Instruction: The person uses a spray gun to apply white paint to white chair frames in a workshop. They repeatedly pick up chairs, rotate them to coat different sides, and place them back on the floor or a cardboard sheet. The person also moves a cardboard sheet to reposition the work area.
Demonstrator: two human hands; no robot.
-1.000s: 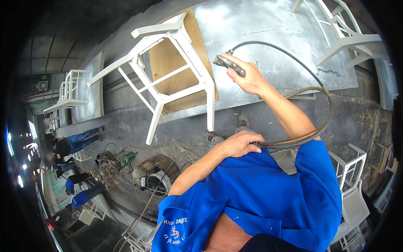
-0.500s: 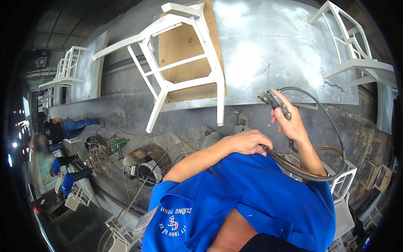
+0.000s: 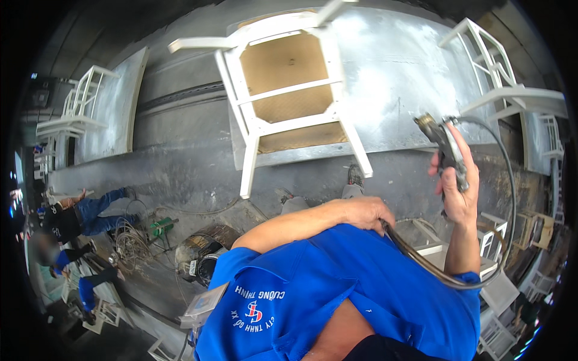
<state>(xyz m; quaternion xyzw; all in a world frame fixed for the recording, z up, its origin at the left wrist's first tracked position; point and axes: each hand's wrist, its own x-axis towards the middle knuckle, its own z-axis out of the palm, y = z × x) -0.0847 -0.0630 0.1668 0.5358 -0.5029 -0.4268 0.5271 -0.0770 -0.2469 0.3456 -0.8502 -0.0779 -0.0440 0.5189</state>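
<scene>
My right hand (image 3: 460, 186), at the right, is closed around a spray gun (image 3: 448, 150) with a worn metal head. The gun's nozzle end points up and to the left. A dark hose (image 3: 510, 174) loops from it down past my right forearm. At my waist, my left hand (image 3: 368, 215) grips a bundle of hoses (image 3: 415, 256). Beyond my hands, a white wooden chair frame (image 3: 292, 128) lies with its legs toward me, over a brown board (image 3: 286, 60). Its right side is blurred. Neither hand touches the chair; the gun is apart from it, to its right.
A grey-white coated table (image 3: 403, 90) carries the board. More white chairs (image 3: 500, 66) stand at the far right and white chairs (image 3: 90, 90) at the left. A drum (image 3: 208, 249) and coiled cable (image 3: 132, 240) are on the floor at left. Another person (image 3: 96, 216) is farther left.
The chair frame has turned above the table, its near legs swinging rightward. My right hand has moved right with the spray gun. My left hand keeps hold of the hoses.
</scene>
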